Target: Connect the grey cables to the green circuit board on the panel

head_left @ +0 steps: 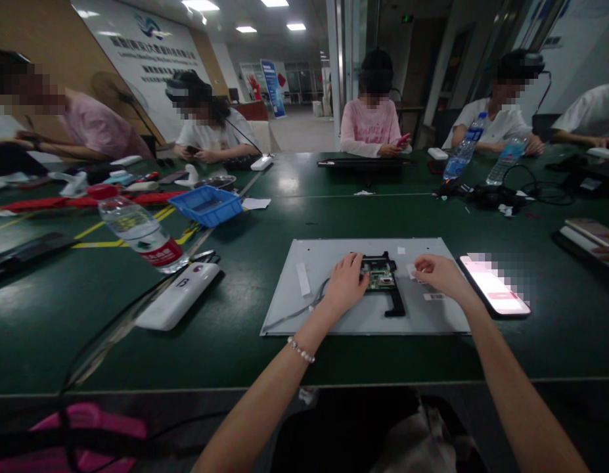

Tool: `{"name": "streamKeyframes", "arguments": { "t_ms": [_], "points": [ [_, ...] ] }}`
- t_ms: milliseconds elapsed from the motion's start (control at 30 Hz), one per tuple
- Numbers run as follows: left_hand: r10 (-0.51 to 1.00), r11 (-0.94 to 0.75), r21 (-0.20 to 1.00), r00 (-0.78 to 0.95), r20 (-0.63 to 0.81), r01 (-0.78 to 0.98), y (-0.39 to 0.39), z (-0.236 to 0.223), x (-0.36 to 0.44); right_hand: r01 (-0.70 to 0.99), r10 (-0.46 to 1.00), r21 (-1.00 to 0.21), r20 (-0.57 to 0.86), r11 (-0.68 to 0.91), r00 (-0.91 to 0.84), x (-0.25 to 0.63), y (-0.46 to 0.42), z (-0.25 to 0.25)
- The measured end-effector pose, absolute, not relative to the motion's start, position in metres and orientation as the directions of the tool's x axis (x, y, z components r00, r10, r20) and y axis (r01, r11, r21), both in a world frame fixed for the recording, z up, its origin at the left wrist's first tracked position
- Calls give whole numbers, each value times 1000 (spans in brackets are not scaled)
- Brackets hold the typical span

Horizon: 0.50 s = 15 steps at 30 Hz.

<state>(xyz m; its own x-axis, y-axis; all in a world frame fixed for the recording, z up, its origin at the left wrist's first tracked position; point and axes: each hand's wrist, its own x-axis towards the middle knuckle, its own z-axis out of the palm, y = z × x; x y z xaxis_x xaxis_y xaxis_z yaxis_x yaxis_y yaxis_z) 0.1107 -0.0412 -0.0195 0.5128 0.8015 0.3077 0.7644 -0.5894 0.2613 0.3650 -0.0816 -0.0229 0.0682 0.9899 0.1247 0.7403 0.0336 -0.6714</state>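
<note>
A grey flat panel [334,309] lies on the green table [235,328] in front of me. On it sits a small green circuit board [380,277] in a black bracket [393,299]. My left hand [346,284] rests on the panel with its fingers touching the board's left edge; a grey cable [299,310] runs out beneath it. My right hand [437,272] hovers just right of the board, fingers curled in a pinch; what they hold, if anything, is too small to make out. A bead bracelet is on my left wrist.
A lit phone [496,289] lies right of the panel. A white power bank [179,295], a tilted water bottle [141,233] and a blue tray [208,205] are to the left. Several seated people work along the far and side edges. A pink bag [67,433] sits near left.
</note>
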Motion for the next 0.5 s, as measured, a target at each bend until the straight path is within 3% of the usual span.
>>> {"name": "streamKeyframes", "arguments": {
  "t_ms": [133, 233, 400, 500],
  "points": [
    [806, -583, 265, 505, 309, 768, -42, -15, 110, 813, 984, -581, 120, -41, 135, 378, -84, -32],
    [786, -602, 273, 499, 365, 750, -44, 1, 108, 830, 968, -557, 193, -24, 158, 372, -84, -26],
    [664, -717, 364, 426, 614, 594, -82, 63, 93, 663, 924, -735, 340, 144, 176, 341, -129, 36],
    [563, -770, 414, 212, 799, 486, -131, 98, 72, 464, 894, -841, 403, 278, 196, 336, -201, 68]
  ]
}}
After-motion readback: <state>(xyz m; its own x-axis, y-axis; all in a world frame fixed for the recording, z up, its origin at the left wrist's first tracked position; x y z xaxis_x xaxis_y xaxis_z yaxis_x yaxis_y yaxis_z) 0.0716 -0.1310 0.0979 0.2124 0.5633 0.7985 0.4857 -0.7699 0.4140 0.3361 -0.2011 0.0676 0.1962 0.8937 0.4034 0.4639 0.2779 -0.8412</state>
